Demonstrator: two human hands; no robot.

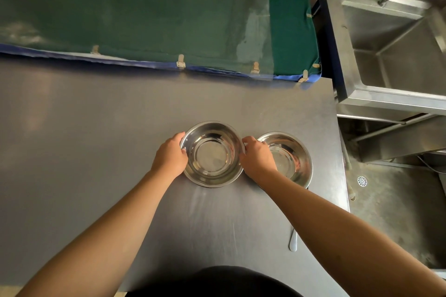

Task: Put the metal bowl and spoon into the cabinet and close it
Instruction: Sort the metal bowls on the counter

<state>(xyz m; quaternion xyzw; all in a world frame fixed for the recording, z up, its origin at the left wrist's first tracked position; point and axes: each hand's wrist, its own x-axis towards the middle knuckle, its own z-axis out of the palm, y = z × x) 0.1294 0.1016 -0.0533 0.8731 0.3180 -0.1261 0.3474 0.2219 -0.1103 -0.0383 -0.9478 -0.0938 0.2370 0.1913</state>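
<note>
A grey, dull-sheened steel counter (96, 128) fills most of the head view, with a dark green cloth edged in blue (144, 12) stretched along its far side. The left hand (170, 158) rests against the left edge of a round, shiny metal bowl (212, 154) that stands upright and empty on the counter; its fingers curl over the outside of the rim, thumb on the near side, gripping it. The right hand (257, 159) holds the opposite, right edge of the same bowl, fingers bent around the rim and pressed to it. So the bowl sits clamped between both hands, near the middle of the counter.

Just beside it on the right stands a second round metal bowl (292, 159), also upright, partly covered by the right hand and wrist; whether the two rims touch I cannot tell. Nearer the person, by the counter's right edge, the end of a metal spoon handle (293, 243) shows from under the right forearm. Further right, off the counter, stands a deep stainless steel sink (357, 55), and below it the floor has a small round drain (362, 181).
</note>
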